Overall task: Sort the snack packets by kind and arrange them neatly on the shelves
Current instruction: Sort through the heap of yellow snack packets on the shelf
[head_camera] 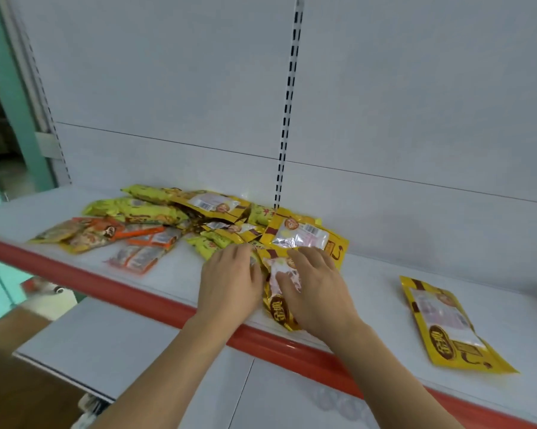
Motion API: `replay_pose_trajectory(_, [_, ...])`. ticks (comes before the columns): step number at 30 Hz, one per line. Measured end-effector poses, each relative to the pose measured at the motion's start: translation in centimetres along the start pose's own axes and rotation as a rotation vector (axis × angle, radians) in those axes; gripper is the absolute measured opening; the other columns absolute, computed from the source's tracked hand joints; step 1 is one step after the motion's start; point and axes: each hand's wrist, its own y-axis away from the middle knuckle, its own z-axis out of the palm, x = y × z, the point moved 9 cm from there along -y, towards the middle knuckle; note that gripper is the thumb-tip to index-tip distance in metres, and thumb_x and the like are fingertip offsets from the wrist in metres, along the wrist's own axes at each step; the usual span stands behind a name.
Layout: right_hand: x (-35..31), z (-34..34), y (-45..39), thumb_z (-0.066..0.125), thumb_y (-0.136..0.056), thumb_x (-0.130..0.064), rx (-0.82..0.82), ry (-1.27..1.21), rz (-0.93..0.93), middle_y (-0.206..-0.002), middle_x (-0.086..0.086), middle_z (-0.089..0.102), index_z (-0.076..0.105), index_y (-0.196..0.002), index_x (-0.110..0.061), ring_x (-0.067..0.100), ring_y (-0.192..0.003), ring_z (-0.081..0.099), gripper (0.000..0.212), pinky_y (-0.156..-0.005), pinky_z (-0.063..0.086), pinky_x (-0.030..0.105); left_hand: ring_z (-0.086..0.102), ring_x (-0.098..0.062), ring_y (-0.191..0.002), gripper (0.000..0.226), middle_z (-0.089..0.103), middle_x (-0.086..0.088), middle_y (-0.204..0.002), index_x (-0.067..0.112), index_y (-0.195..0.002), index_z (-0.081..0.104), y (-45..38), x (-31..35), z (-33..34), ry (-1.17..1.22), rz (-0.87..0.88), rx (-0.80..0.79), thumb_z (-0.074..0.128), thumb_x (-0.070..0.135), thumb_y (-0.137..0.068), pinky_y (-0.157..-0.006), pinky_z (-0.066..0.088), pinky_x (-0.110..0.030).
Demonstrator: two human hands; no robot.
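Two hands [270,283] press yellow packet [276,301] on white shelf [416,243].

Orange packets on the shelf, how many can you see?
3 clearly: one orange packet at the pile's left, one beside it, one nearest the red shelf edge. More may be hidden; an orange sliver shows far right.

Glossy, seemingly plastic packets [304,239]; matt shelf [416,252].

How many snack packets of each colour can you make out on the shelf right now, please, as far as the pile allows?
Yellow with brown print: 5, including one yellow packet alone at right and one under both hands.
Lime green packets: about 4.
Orange packets: about 4.
Total: roughly 13; the pile overlaps and the frame is blurred, so the counts are approximate.
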Motion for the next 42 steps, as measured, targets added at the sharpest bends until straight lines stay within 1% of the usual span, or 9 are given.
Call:
replay_pose_trajectory(5, [-2.4,3.1,-4.1,0.048,-0.095,-0.032,-0.071,0.013,-0.095,-0.129,0.009,0.062,0.063,-0.128,-0.009,0.033,-0.130,0.047,0.042,-0.111,0.040,0.047,0.054,-0.025,-0.119,0.032,0.066,0.001,-0.123,0.020,-0.130,0.061,-2.7,-4.6,0.2,-0.073,-0.073,-0.059,0.050,0.035,-0.104,-0.093,0.047,-0.037])
replay_pose_trajectory(11, [-4.5,6.1,-6.5,0.040,-0.090,-0.042,-0.210,0.137,-0.093,-0.103,0.002,0.065,0.070,-0.104,-0.018,0.028,-0.109,0.053,0.041,-0.094,0.046,0.040,0.046,-0.024,-0.121,0.027,0.067,0.006,-0.120,0.022,-0.117,0.069,-4.9,-7.4,0.6,-0.021,-0.057,-0.101,0.053,0.037,-0.102,-0.094,0.041,-0.032])
replay_pose_trajectory(17, [-5.3,6.8,-7.5,0.044,-0.096,-0.040,-0.325,0.317,0.045,-0.119,-0.002,0.062,0.066,-0.117,-0.021,0.026,-0.122,0.045,0.036,-0.102,0.038,0.041,0.037,-0.033,-0.132,0.052,0.044,-0.005,-0.142,0.020,-0.138,0.056,-6.1,-9.3,1.6,-0.107,-0.021,-0.295,0.044,0.056,-0.102,-0.109,0.037,-0.040])
replay_pose_trajectory(24, [-7.3,6.6,-7.3,0.048,-0.095,-0.054,-0.296,0.444,0.159,-0.112,-0.005,0.065,0.068,-0.113,-0.025,0.023,-0.118,0.049,0.039,-0.100,0.037,0.042,0.057,-0.038,-0.118,0.060,0.035,-0.014,-0.146,0.013,-0.140,0.050,-6.6,-11.3,1.7,0.019,-0.044,-0.415,0.052,0.056,-0.098,-0.092,0.053,-0.044])
replay_pose_trajectory(29, [-9.4,5.1,-6.9,0.049,-0.095,-0.045,-0.072,0.285,0.231,-0.098,-0.001,0.061,0.068,-0.101,-0.019,0.024,-0.097,0.058,0.033,-0.087,0.044,0.036,0.044,-0.040,-0.138,0.062,0.021,-0.014,-0.161,0.008,-0.132,0.053,-6.7,-11.6,0.9,0.151,-0.067,-0.370,0.060,0.057,-0.094,-0.104,0.046,-0.045])
replay_pose_trajectory(33, [-9.7,3.8,-6.1,0.055,-0.092,-0.034,0.019,0.046,0.348,-0.078,-0.001,0.052,0.060,-0.078,-0.010,0.020,-0.070,0.051,0.028,-0.055,0.037,0.030,0.047,-0.038,-0.132,0.077,0.033,-0.015,-0.148,0.012,-0.139,0.041,-5.9,-11.6,0.8,0.106,-0.085,-0.442,0.063,0.066,-0.089,-0.096,0.050,-0.043])
replay_pose_trajectory(36, [-9.2,2.8,-5.2,0.059,-0.091,-0.033,0.038,-0.112,0.418,-0.072,0.005,0.060,0.064,-0.076,-0.012,0.020,-0.065,0.053,0.027,-0.054,0.040,0.033,0.046,-0.040,-0.131,0.068,0.044,-0.016,-0.142,0.010,-0.140,0.036,-6.1,-11.2,0.5,0.166,-0.083,-0.450,0.070,0.045,-0.092,-0.103,0.046,-0.045])
replay_pose_trajectory(40, [-7.9,2.1,-4.3,0.064,-0.092,-0.032,0.108,-0.678,0.604,-0.081,0.011,0.069,0.074,-0.087,-0.015,0.014,-0.069,0.058,0.020,-0.063,0.046,0.027,0.058,-0.034,-0.120,0.081,0.055,-0.011,-0.132,0.012,-0.151,0.032,-6.4,-13.7,0.0,0.630,-0.364,-0.389,0.078,0.030,-0.086,-0.098,0.053,-0.044])
replay_pose_trajectory(42, [-7.4,1.8,-4.4,0.062,-0.094,-0.031,0.176,-0.677,0.622,-0.078,-0.004,0.068,0.074,-0.094,-0.021,0.011,-0.074,0.060,0.016,-0.061,0.046,0.024,0.064,-0.032,-0.114,0.079,0.064,-0.008,-0.125,0.011,-0.151,0.040,-6.1,-15.0,-0.2,0.884,-0.538,-0.347,0.078,0.027,-0.083,-0.097,0.055,-0.046])
